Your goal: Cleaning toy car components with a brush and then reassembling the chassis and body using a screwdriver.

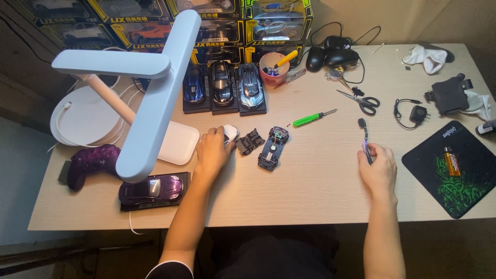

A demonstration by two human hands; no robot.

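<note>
My left hand (pixel 212 151) lies on the desk with its fingers on a small white car body shell (pixel 230 133). Just right of it sit a black interior part (pixel 250 142) and an open toy car chassis (pixel 273 148) with its inner parts showing. My right hand (pixel 377 166) rests further right and grips a purple-handled brush (pixel 363 133), its dark head pointing away from me. A green-handled screwdriver (pixel 312 118) lies between the chassis and the brush.
A white desk lamp (pixel 155 93) overhangs the left side. Three model cars on stands (pixel 223 85), a purple model car (pixel 151 189), a purple game controller (pixel 93 163), scissors (pixel 361 101), a cup of tools (pixel 273 68) and a black-green mouse pad (pixel 454 168) surround the work spot.
</note>
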